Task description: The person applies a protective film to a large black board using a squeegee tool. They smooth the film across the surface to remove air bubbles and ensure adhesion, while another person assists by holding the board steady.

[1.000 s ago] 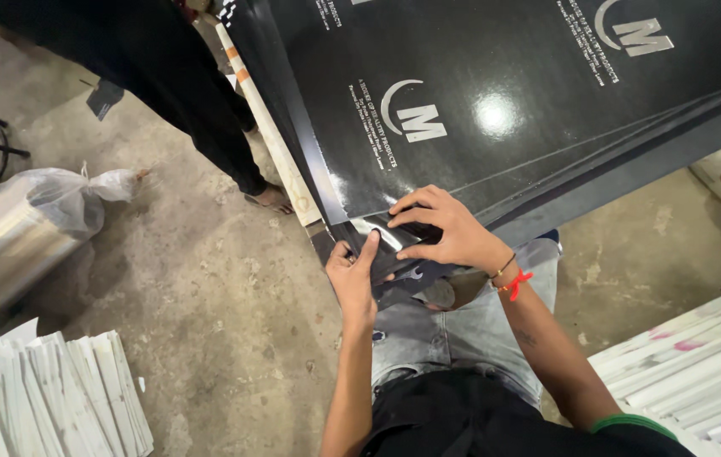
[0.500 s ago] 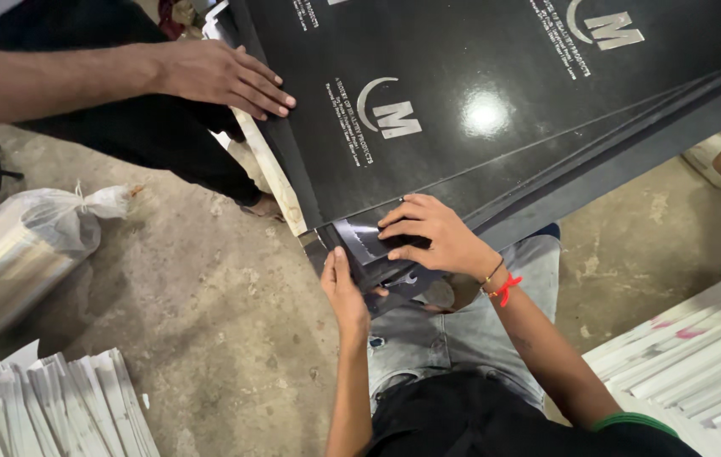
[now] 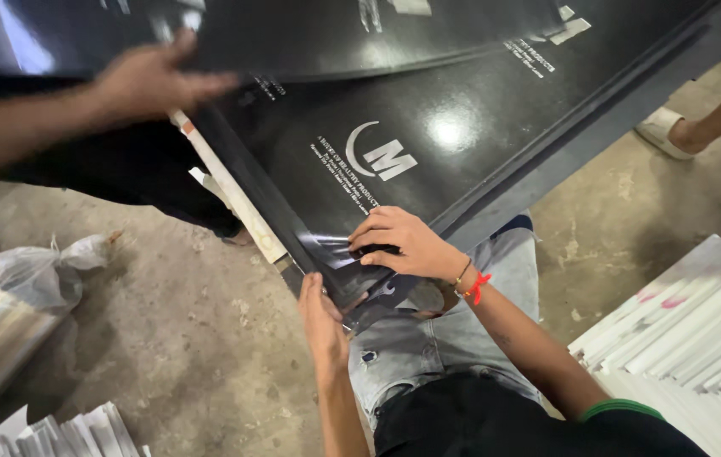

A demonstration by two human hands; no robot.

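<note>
While right hand presses sheet (co-worker's hand lifting)

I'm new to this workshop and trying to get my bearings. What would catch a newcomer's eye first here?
The big glossy black printed sheet fills the upper middle, glare shining on it. At its near corner the person's right hand presses on top while the left hand grips the edge from below. At upper left a co-worker's hand lifts another black sheet, and white stacked strips lie at right.
</note>
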